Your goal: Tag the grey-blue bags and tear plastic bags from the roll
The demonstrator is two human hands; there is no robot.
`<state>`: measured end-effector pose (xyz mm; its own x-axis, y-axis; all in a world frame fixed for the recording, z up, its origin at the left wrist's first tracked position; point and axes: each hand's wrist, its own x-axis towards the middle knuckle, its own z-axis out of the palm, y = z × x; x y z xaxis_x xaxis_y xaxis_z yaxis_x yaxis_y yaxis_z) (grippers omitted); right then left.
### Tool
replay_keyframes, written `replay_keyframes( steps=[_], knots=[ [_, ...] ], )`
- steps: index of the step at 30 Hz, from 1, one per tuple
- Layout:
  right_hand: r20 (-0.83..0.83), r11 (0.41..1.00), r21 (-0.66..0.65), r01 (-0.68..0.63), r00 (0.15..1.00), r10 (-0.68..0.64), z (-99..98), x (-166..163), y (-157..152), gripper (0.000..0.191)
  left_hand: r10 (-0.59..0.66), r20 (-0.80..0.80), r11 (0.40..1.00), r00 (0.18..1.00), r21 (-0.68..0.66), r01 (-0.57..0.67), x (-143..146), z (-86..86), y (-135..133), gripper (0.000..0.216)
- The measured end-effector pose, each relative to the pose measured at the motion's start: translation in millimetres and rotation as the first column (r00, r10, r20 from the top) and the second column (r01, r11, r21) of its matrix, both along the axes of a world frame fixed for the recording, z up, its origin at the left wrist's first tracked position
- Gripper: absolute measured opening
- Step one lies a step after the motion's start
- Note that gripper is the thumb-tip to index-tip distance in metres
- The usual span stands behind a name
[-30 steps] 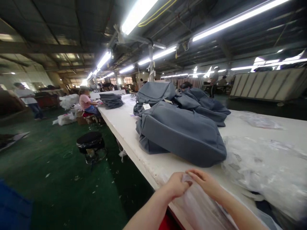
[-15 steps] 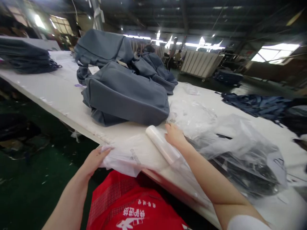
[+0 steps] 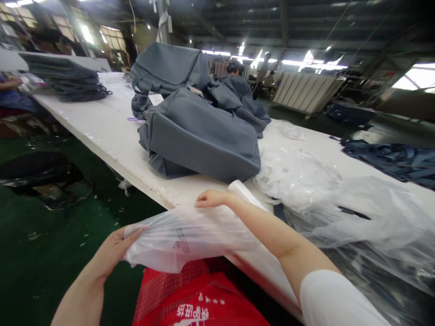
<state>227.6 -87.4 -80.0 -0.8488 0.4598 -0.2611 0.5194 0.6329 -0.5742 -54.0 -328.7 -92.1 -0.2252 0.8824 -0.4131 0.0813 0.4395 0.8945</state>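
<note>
A translucent printed plastic bag (image 3: 170,240) stretches from the table edge toward my body. Gathered in the fingers of my left hand (image 3: 120,242) is its left end, held out past the edge. My right hand (image 3: 212,199) is over the table, its fingers closed on the bag's upper edge. Behind my right forearm lies a roll of plastic (image 3: 246,194), partly covered by the arm. Just beyond are grey-blue fabric bags (image 3: 204,131) heaped on top of one another, one with a white tag.
Crumpled clear plastic (image 3: 299,176) and filled plastic bags (image 3: 374,231) spread over the right of the white table (image 3: 102,131). Folded dark fabric (image 3: 68,77) is stacked at the far left. On the green floor stands a dark bundle (image 3: 37,172). A co-worker's arm (image 3: 10,83) shows far left.
My left hand has pulled the plastic bag left and toward me. My right hand has moved left from beside the roll onto the bag's edge. The view has turned left.
</note>
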Motion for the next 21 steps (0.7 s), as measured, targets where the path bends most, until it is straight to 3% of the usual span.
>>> replay_keyframes(
  steps=[2,3,5,6,7,8,10,13,16,18,21],
  knots=[
    [-0.003,0.999,-0.047,-0.022,1.0,0.022,-4.5,-3.1,-1.7,0.026,0.015,-0.241,0.999,0.97,-0.027,-0.022,-23.9,0.4,1.1,0.065],
    [-0.025,0.998,-0.067,-0.016,1.0,0.014,-6.7,-3.1,-3.4,0.027,0.055,-0.416,0.995,0.908,-0.05,-0.083,-35.4,1.8,4.6,0.067],
    [-0.088,0.994,-0.1,0.034,0.995,-0.043,-11.7,-0.9,-8.4,0.026,0.133,-0.733,0.973,0.667,-0.031,-0.228,-50.7,5.8,18.1,0.068],
    [-0.121,0.992,-0.109,0.068,0.989,-0.081,-14.9,0.7,-11.7,0.025,0.155,-0.822,0.969,0.549,0.017,-0.248,-51.6,7.5,28.0,0.067],
    [-0.157,0.989,-0.105,0.1,0.981,-0.116,-18.7,2.3,-15.6,0.025,0.164,-0.861,0.977,0.481,0.076,-0.197,-46.9,8.3,39.7,0.064],
    [-0.195,0.988,-0.086,0.126,0.971,-0.141,-23.1,3.7,-19.9,0.025,0.164,-0.869,0.986,0.466,0.141,-0.084,-36.6,7.8,52.7,0.059],
    [-0.277,0.986,-0.037,0.164,0.946,-0.168,-32.5,5.5,-28.8,0.025,0.093,-0.841,0.951,0.533,0.234,0.203,-2.3,2.6,80.1,0.052],
    [-0.36,0.978,-0.041,0.202,0.911,-0.203,-45.1,7.0,-39.2,0.025,-0.203,-0.757,0.853,0.62,0.174,0.492,57.9,-14.0,114.3,0.062],
    [-0.394,0.962,-0.119,0.248,0.877,-0.274,-54.0,9.6,-43.6,0.022,-0.416,-0.661,0.787,0.625,0.084,0.612,93.5,-31.2,129.9,0.045],
    [-0.413,0.945,-0.133,0.3,0.849,-0.328,-59.3,12.2,-44.1,0.019,-0.439,-0.645,0.781,0.626,0.071,0.621,99.2,-38.4,129.4,0.037],
    [-0.45,0.914,-0.096,0.393,0.802,-0.392,-68.5,15.8,-44.0,0.016,-0.402,-0.636,0.812,0.659,0.085,0.577,95.8,-43.0,117.4,0.046]
  ],
)
